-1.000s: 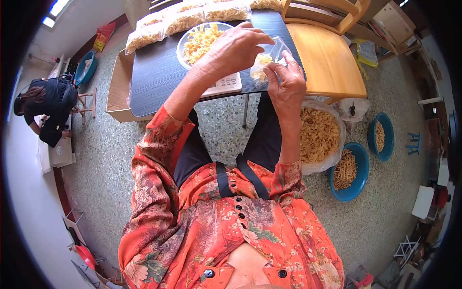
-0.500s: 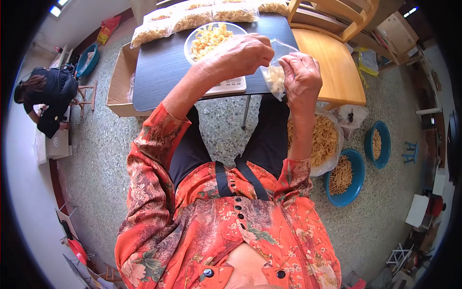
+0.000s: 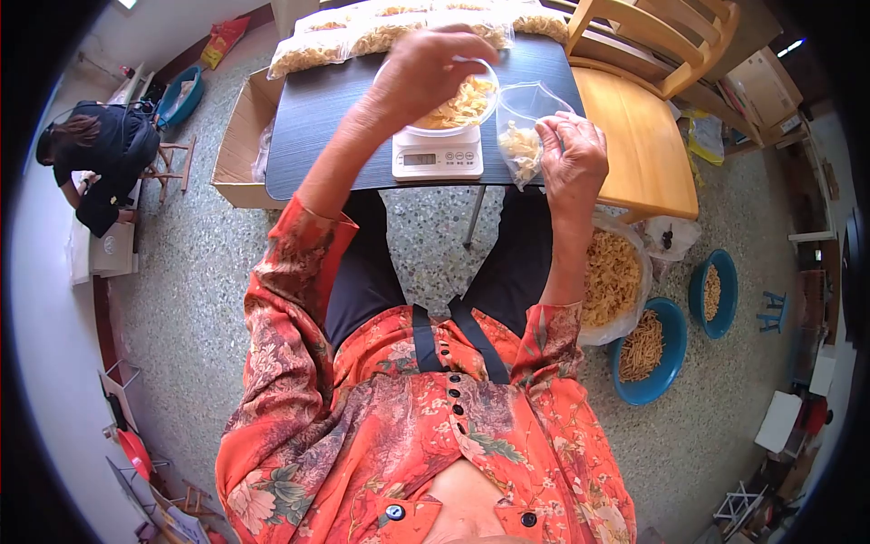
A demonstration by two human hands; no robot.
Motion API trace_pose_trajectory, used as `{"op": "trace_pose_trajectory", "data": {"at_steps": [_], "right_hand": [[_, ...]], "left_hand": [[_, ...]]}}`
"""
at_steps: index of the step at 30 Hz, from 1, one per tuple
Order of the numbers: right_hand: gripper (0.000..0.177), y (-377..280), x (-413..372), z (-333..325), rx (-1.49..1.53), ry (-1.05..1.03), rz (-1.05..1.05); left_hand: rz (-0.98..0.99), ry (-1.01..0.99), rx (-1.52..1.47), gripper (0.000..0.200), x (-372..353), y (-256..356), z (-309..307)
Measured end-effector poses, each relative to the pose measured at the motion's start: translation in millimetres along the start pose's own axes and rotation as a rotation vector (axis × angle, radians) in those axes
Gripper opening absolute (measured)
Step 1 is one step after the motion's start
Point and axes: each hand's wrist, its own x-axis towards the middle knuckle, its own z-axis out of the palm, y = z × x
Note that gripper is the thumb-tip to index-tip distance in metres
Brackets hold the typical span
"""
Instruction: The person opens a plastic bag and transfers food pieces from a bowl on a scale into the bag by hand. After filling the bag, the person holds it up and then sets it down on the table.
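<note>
Head view: a clear plastic bag [image 3: 520,140] of pale curled pieces is at the dark table's [image 3: 326,118] near right, pinched in the right hand [image 3: 576,156], apparently for steadiness. The left hand [image 3: 424,74], loosely bent, blurred, contents indeterminable, is above a round translucent bowl [image 3: 441,132] on a white scale [image 3: 438,170], presumably for weighing.

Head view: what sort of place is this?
Probably a small food-packing room: filled clear bags on the table, a digital scale, and blue basins of food pieces on the floor.
</note>
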Motion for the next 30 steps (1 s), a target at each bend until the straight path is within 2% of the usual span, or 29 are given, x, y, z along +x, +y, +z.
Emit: {"op": "trace_pose_trajectory", "data": {"at_steps": [2,5,6,8,10,12,13,15,16,18,19,25,30], "right_hand": [[0.014,2,-5,4,-0.001,-0.018,0.001],[0.014,-1,-7,4,0.024,-0.023,0.039],[0.014,-2,-7,3,0.013,-0.008,0.036],[0.014,-6,-5,-1,0.0,0.007,0.031],[0.015,-8,-3,-2,-0.001,0.02,0.029],[0.015,-9,-5,-1,0.002,0.012,0.029],[0.015,-9,-6,0,0.008,0.006,0.03],[0.015,-10,-9,1,0.012,-0.006,0.028],[0.015,-10,-10,1,0.017,-0.016,0.03],[0.016,-10,-11,2,0.022,-0.017,0.034],[0.016,-11,-11,2,0.029,-0.018,0.04],[0.016,-9,-12,4,0.056,-0.011,0.036],[0.016,-9,-12,4,0.054,-0.013,0.033]], "left_hand": [[-0.061,-0.014,0.235,0.013,-6,-16,-20],[-0.129,-0.091,0.339,0.013,-17,-32,-37],[-0.129,-0.093,0.341,0.013,-20,-35,-36],[-0.135,-0.238,0.303,0.015,-26,-34,-32],[-0.063,-0.275,0.298,0.023,-27,-35,-22],[-0.189,-0.301,0.299,0.031,-25,-28,-12],[-0.19,-0.298,0.297,0.031,-27,-33,-6],[0.037,-0.191,0.45,0.039,-31,-42,7],[0.036,-0.189,0.449,0.039,-30,-40,8],[-0.016,-0.339,0.481,0.04,-31,-35,11],[-0.12,-0.409,0.431,0.032,-28,-29,10],[-0.131,-0.302,0.391,0.015,-29,-32,4],[-0.077,-0.177,0.327,0.014,-28,-36,-4]]}}
